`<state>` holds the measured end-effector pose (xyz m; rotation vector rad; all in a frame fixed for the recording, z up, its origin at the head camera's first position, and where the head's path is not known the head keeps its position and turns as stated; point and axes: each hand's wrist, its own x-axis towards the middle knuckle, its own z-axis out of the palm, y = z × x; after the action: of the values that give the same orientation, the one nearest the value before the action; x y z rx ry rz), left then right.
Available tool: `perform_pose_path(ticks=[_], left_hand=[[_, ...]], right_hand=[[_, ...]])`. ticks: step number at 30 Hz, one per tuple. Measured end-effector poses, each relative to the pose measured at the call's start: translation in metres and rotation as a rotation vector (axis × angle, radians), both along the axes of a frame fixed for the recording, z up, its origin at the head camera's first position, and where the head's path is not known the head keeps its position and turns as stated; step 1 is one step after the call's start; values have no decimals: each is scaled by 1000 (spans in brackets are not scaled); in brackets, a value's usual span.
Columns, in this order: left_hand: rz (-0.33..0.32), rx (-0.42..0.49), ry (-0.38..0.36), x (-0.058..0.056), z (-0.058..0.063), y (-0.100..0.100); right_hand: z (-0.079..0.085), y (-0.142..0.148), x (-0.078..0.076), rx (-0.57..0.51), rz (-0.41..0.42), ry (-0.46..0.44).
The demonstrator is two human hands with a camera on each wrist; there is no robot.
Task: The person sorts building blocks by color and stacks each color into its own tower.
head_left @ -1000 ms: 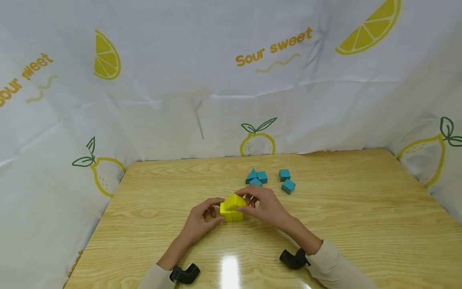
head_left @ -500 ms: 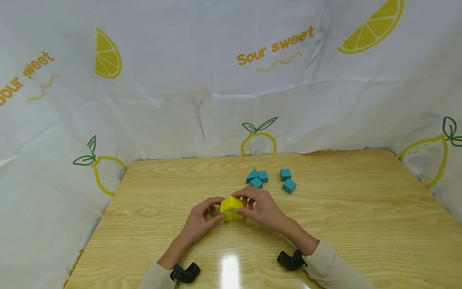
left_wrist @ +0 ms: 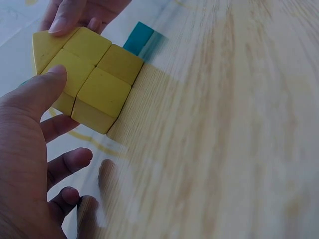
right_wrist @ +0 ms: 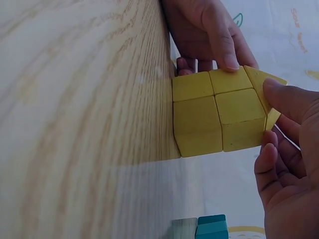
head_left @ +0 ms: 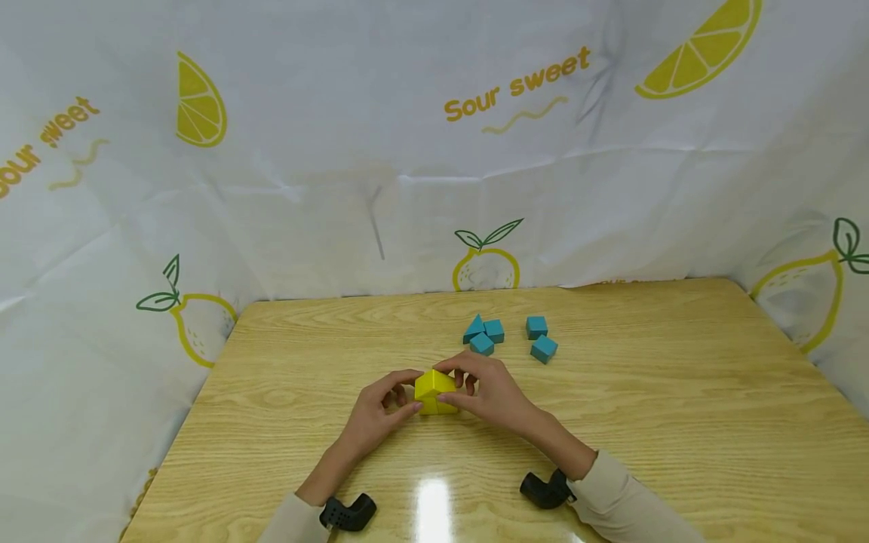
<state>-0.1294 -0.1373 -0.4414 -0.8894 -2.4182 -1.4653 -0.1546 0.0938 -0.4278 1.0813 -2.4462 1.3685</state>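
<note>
Several yellow cubes (head_left: 429, 408) are stacked two wide and two high on the wooden table. A yellow triangular block (head_left: 433, 383) lies on top like a roof, its flat side against the upper cubes (right_wrist: 241, 107). My right hand (head_left: 492, 388) pinches this block between thumb and fingers from the right. On the other side, my left hand (head_left: 380, 407) holds an upper cube (left_wrist: 75, 67), thumb on its near face and a finger behind. The left hand's other fingers stay off the stack in the left wrist view.
Behind the stack are a blue triangular block (head_left: 474, 329) and two blue cubes (head_left: 494, 330) close together. Two more blue cubes (head_left: 536, 326) sit to their right. A white lemon-printed cloth (head_left: 339, 226) hangs along the table's (head_left: 645, 377) back edge.
My right hand has shifted the triangular block left and turned it, so it now lies squarely over the cubes. The left hand has stayed at the stack's left side.
</note>
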Motion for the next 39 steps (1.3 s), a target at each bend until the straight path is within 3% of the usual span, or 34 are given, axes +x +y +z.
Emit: perform_pose_path(ticks=[15,24,28,35,39], left_hand=[[-2,4,-9,0,1,0],[35,23,11,3,0,-1],[52,73,69,10,0,-1],[165,236,273,30,4,3],[138,301,328,41,2,13]], right_hand=[[1,1,1,11,1,-8],[1,15,6,-68,-50,-22],[1,30,11,-110,-138,-56],[-9,64,16,-150,-265,-80],[-13,84,19,-140,-331,-106]])
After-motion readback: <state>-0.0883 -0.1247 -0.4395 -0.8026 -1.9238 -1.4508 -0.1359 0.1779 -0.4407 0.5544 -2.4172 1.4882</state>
